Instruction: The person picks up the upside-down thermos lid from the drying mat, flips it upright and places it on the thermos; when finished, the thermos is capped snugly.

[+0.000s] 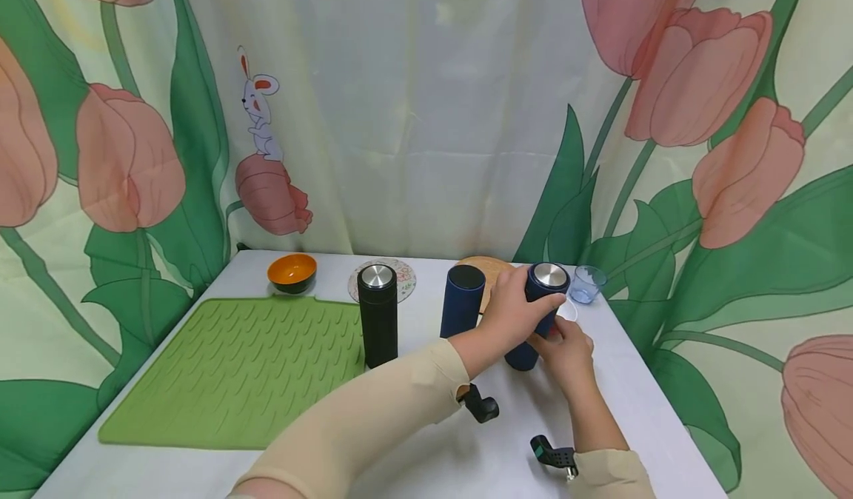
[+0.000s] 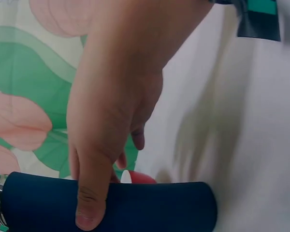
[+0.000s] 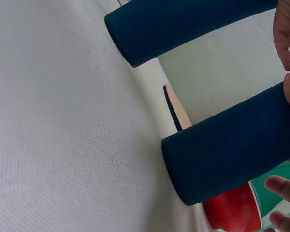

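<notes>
A dark blue thermos (image 1: pixel 522 356) with a silver-topped lid (image 1: pixel 550 275) is between both hands. Around the lid curl the fingers of my left hand (image 1: pixel 509 310), with its thumb across the front. Lower down, my right hand (image 1: pixel 571 355) grips the body; its thumb lies along the blue side in the left wrist view. There, a shiny steel neck (image 2: pixel 0 198) shows between lid and body. The base sits at the white tabletop in the right wrist view. A second blue thermos (image 1: pixel 461 299) with a dark top stands to the left, partly behind my left hand.
Farther left stands a black thermos (image 1: pixel 380 329) beside a green ridged mat (image 1: pixel 246 373). An orange bowl (image 1: pixel 292 269), a floral round mat (image 1: pixel 405 277) and a wooden board (image 1: pixel 489 266) lie at the back. A clear glass (image 1: pixel 588 284) and a red cup (image 3: pixel 234 208) are behind the held thermos.
</notes>
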Tool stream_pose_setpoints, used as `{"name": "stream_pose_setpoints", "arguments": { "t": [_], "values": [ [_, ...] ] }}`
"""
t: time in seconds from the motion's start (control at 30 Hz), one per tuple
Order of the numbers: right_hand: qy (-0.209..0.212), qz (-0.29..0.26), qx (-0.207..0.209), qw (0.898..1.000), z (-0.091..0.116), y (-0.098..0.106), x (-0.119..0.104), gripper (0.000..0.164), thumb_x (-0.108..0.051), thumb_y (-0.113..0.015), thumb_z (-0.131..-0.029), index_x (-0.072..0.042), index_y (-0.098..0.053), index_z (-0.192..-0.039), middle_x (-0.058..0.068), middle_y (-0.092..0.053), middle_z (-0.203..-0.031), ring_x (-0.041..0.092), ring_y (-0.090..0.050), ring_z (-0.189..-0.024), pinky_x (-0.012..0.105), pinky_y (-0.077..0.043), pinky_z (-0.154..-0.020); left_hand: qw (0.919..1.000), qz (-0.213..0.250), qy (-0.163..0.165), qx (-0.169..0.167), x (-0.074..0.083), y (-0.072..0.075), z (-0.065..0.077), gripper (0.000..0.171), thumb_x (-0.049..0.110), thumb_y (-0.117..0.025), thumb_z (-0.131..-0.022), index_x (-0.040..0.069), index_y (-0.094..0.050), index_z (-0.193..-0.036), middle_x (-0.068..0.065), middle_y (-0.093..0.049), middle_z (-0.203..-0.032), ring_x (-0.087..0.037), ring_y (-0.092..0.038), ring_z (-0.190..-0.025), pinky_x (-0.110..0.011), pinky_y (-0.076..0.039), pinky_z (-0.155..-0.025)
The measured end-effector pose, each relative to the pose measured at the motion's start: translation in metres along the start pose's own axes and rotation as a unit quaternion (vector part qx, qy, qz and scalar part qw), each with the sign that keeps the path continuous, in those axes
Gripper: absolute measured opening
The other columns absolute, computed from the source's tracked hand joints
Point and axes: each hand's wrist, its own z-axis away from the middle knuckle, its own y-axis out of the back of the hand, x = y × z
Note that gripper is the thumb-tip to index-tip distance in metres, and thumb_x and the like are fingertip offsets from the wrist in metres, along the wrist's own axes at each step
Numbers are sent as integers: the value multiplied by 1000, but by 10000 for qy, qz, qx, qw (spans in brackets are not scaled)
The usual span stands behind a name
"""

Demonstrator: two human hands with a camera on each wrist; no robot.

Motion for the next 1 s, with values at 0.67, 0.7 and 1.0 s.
{"name": "stream_pose_setpoints", "arguments": {
  "t": [0.67,0.7,1.0],
  "values": [
    [54,50,-50,10000,1,2,-3,89,-68,-73,-91,-10,-52,-155,24,-51,-154,48,-28,-145,65,-33,-109,9934,-764,457,-725,8,6,-23,76,60,-75,-94,19,-52,-155,-9,-55,-148,-25,-62,-130,-45,-59,-103],
    [79,61,-51,9999,1,2,-3,89,-68,-73,-91,-9,-53,-155,25,-52,-154,48,-28,-145,65,-32,-110,9934,-753,449,-742,7,6,-24,76,59,-75,-94,19,-52,-155,-9,-54,-148,-25,-61,-131,-46,-58,-104],
    [74,14,-103,9999,1,1,-4,89,-66,-73,-92,-9,-51,-155,26,-51,-155,49,-27,-146,66,-30,-112,9930,-697,351,-888,3,7,-28,69,53,-76,-96,17,-55,-152,-9,-55,-147,-25,-61,-132,-48,-57,-106]
  ]
}}
